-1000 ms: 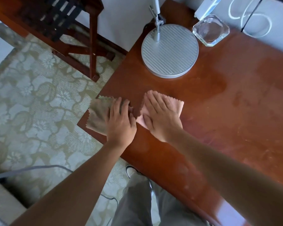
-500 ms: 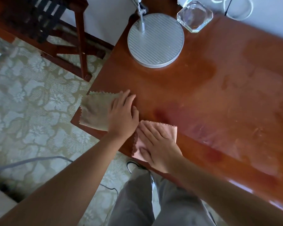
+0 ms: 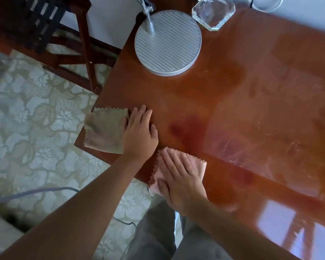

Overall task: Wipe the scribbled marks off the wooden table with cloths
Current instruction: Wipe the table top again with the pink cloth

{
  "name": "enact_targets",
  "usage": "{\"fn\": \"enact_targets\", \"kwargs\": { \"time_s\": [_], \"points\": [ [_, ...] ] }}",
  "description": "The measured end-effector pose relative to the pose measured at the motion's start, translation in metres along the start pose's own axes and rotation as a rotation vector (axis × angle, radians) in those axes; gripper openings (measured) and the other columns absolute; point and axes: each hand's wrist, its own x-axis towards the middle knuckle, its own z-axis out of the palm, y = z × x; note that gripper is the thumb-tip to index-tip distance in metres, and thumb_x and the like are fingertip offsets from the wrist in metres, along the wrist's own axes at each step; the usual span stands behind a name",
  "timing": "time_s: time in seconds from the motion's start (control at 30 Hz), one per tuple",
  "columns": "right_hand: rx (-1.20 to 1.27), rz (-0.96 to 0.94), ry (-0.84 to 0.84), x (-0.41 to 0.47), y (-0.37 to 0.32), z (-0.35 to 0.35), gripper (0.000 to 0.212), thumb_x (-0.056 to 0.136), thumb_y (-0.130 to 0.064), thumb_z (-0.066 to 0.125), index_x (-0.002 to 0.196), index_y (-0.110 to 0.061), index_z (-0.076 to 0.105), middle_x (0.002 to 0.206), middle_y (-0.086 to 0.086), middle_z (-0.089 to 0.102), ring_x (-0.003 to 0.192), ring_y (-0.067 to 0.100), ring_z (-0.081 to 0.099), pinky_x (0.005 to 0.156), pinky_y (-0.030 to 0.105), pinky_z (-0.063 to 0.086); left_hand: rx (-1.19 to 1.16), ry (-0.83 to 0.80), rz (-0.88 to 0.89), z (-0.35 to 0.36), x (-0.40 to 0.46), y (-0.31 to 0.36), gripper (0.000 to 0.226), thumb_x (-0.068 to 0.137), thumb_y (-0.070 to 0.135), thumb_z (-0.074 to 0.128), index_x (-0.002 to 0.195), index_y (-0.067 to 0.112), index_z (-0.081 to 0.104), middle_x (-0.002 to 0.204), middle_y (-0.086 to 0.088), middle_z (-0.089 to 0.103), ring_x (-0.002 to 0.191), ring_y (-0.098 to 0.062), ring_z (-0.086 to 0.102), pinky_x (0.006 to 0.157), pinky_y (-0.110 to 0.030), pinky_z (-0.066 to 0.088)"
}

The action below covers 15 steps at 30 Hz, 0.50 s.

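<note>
The glossy reddish wooden table (image 3: 233, 102) fills the right of the head view. A tan cloth (image 3: 103, 129) lies flat at its near left corner, partly over the edge. My left hand (image 3: 140, 135) rests flat, fingers together, on the cloth's right edge. A pink cloth (image 3: 195, 166) lies at the table's near edge, hanging a little over it. My right hand (image 3: 178, 182) presses flat on top of it. Faint pale smears and scratchy marks (image 3: 231, 147) show on the wood to the right of the hands.
A round ribbed silver lamp base (image 3: 169, 44) with its stem stands at the back of the table. A clear glass block (image 3: 213, 12) sits behind it. A dark wooden chair (image 3: 51, 34) stands on patterned carpet (image 3: 30, 128) to the left. My grey trousers (image 3: 158, 231) are below.
My right hand has dragged the pink cloth from beside the left hand toward me to the near edge. The left hand and tan cloth stayed at the corner. The view shifted slightly.
</note>
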Motion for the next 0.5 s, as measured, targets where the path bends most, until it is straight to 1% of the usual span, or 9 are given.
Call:
{"fn": "enact_targets", "kwargs": {
  "time_s": [0.07,0.13,0.17,0.23,0.27,0.37,0.43,0.5],
  "points": [
    [-0.027,-0.065,-0.067,0.002,0.013,0.000,0.063,0.110,-0.049,0.016,0.162,-0.013,0.019,0.170,0.005,0.011,0.158,0.022,0.002,0.127,0.045,0.005,0.034,0.004,0.013,0.000,-0.002,0.004,0.051,0.099,0.019,0.051,0.150,0.013,0.047,0.163,-0.009,0.037,0.153,-0.030,0.027,0.123,-0.054,0.022],
    [-0.041,-0.095,-0.106,0.025,0.041,-0.014,0.065,0.108,-0.052,0.007,0.163,-0.017,0.009,0.171,0.002,0.002,0.158,0.019,-0.004,0.127,0.044,-0.004,0.079,0.026,0.063,0.000,-0.002,0.008,0.048,0.100,0.020,0.050,0.148,0.013,0.049,0.162,-0.010,0.038,0.153,-0.030,0.028,0.124,-0.054,0.021],
    [-0.046,-0.073,-0.097,0.039,0.058,-0.022,0.066,0.107,-0.053,0.001,0.162,-0.019,0.003,0.170,0.001,-0.002,0.158,0.019,-0.008,0.126,0.043,-0.008,0.100,0.044,0.098,0.001,-0.002,0.011,0.046,0.100,0.019,0.050,0.146,0.012,0.051,0.161,-0.011,0.040,0.152,-0.030,0.030,0.124,-0.054,0.020],
    [-0.067,0.050,-0.034,0.069,0.098,-0.041,0.067,0.104,-0.054,-0.006,0.162,-0.019,-0.003,0.170,0.002,-0.005,0.157,0.020,-0.011,0.126,0.043,-0.010,0.109,0.070,0.179,0.006,-0.004,0.019,0.045,0.098,0.016,0.054,0.142,0.009,0.056,0.158,-0.012,0.044,0.150,-0.032,0.035,0.123,-0.048,0.020],
    [-0.089,0.121,-0.002,0.085,0.121,-0.052,0.068,0.105,-0.053,-0.003,0.163,-0.018,-0.003,0.171,0.003,-0.003,0.157,0.020,-0.010,0.126,0.043,-0.009,0.093,0.071,0.209,0.010,-0.004,0.024,0.045,0.096,0.015,0.056,0.141,0.008,0.057,0.157,-0.014,0.045,0.149,-0.033,0.036,0.122,-0.047,0.021],
    [-0.108,0.279,0.059,0.123,0.170,-0.086,0.067,0.107,-0.047,0.011,0.164,-0.012,0.005,0.172,0.007,0.003,0.158,0.022,-0.003,0.128,0.043,-0.003,0.046,0.074,0.231,0.022,0.001,0.041,0.047,0.097,0.015,0.055,0.143,0.007,0.055,0.157,-0.015,0.044,0.149,-0.034,0.036,0.120,-0.051,0.031],
    [-0.071,0.354,0.096,0.125,0.168,-0.088,0.068,0.107,-0.047,0.012,0.164,-0.010,0.004,0.172,0.009,0.001,0.158,0.023,-0.004,0.128,0.043,-0.002,0.034,0.104,0.217,0.029,0.006,0.049,0.048,0.098,0.017,0.053,0.145,0.008,0.053,0.158,-0.013,0.044,0.150,-0.033,0.035,0.121,-0.051,0.029],
    [-0.059,0.346,0.098,0.095,0.136,-0.067,0.069,0.107,-0.047,0.011,0.163,-0.008,0.004,0.171,0.010,0.001,0.158,0.025,-0.005,0.128,0.046,0.001,0.029,0.134,0.211,0.033,0.014,0.053,0.048,0.100,0.022,0.048,0.147,0.010,0.051,0.159,-0.012,0.043,0.151,-0.031,0.033,0.122,-0.051,0.026]
  ]
}}
